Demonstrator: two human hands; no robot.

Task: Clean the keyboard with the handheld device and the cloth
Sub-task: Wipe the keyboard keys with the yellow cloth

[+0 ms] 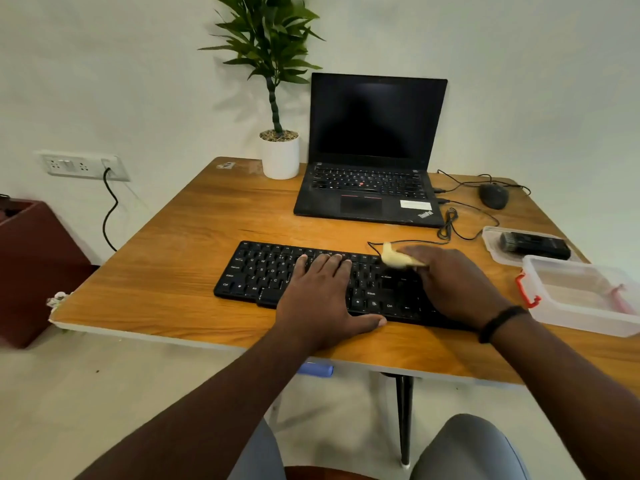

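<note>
The step in hand looks like wiping the keys with the cloth (400, 259). To do it well, the left hand (320, 296) should keep the keyboard (263, 271) pinned while the right hand (450, 282) drags the cloth along each row, pressing lightly so keys are not popped loose, and working from the far rows toward the near edge.

The left hand lies flat on the middle of the keyboard, fingers straight and close together, tips on the upper rows, thumb spread out along the near edge. The forearm comes in from the lower left.

The right hand sits over the right end of the keyboard, palm down, wrist cocked inward. Its fingers seem curled round the yellowish cloth, which sticks out just beyond the fingertips, over the top row; the exact pinch is blurred.

The handheld device (535, 244) appears to be the dark object lying in a clear lid (491, 237), well to the right of the right fingers, untouched. A clear box (588, 323) stands just beside that wrist on the table (173, 265).
</note>
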